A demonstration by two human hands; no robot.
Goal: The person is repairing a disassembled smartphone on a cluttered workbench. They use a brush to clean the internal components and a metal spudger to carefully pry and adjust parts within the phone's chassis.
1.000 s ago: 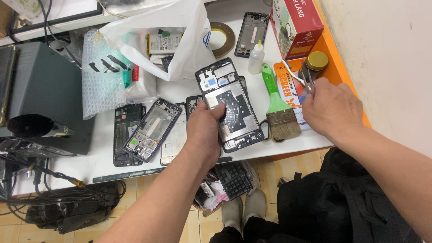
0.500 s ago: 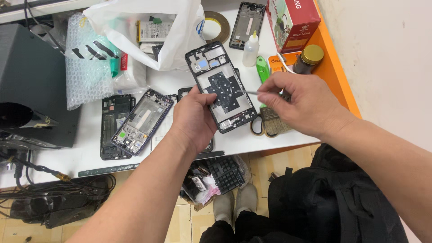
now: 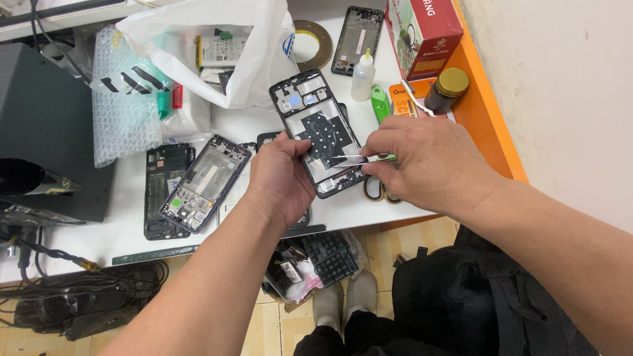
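The left hand (image 3: 282,177) grips a black phone frame (image 3: 321,132) while the right hand (image 3: 422,163) pinches tweezers (image 3: 349,157) against it.

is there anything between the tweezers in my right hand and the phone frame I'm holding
Nothing visible. The right hand holds the tweezers with the tips already over the phone frame, which the left hand grips at its lower edge.

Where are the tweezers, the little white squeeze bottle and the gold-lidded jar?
tweezers (image 3: 349,158): head view, on the thin metal shaft over the phone frame.
white squeeze bottle (image 3: 362,80): head view, on its body.
gold-lidded jar (image 3: 452,82): head view, on the lid.
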